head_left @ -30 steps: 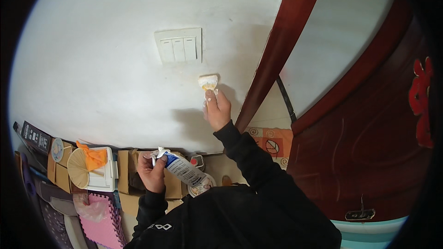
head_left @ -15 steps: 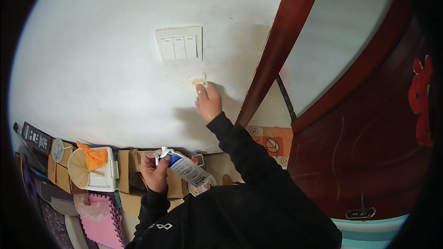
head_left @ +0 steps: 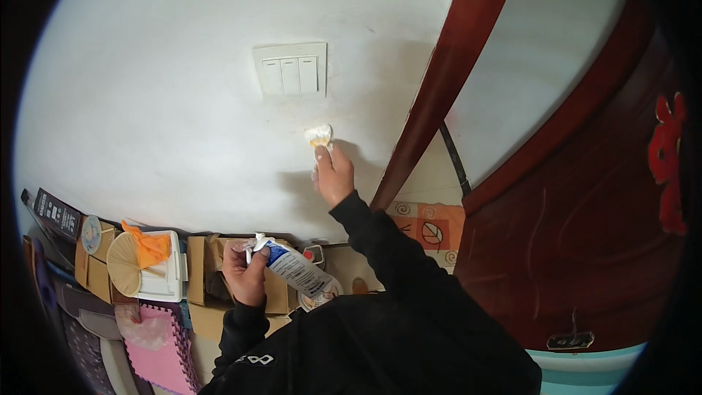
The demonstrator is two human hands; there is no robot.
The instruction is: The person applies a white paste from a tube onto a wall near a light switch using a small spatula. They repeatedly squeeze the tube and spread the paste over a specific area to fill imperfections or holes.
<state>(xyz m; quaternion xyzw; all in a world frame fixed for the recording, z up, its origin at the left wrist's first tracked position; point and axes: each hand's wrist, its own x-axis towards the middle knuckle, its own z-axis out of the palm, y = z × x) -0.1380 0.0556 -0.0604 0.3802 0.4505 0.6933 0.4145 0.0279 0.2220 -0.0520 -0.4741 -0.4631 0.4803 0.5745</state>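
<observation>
My right hand (head_left: 335, 174) grips a small scraper (head_left: 319, 135) with a yellowish edge and white paste spread over its blade. The blade sits just below a white three-rocker light switch (head_left: 290, 71) on the white wall (head_left: 183, 124); whether it touches the wall I cannot tell. Smears of white show on my fingers. Lower left, my left hand (head_left: 247, 274) is closed around a blue and silver-white squeeze tube (head_left: 303, 272), tilted, its white-smeared end up beside my fingers.
Opened cardboard boxes (head_left: 197, 271) stand along the wall's foot, near a white lidded bin (head_left: 174, 267) with an orange cloth (head_left: 150, 247) and a woven fan (head_left: 124, 263). Pink foam mats (head_left: 157, 344) lie lower left. A dark red door frame (head_left: 453, 66) and door (head_left: 563, 263) rise on the right.
The scraper has turned so its paste-covered face shows, and my right hand has shifted slightly down and right. My left hand keeps the tube in the same place.
</observation>
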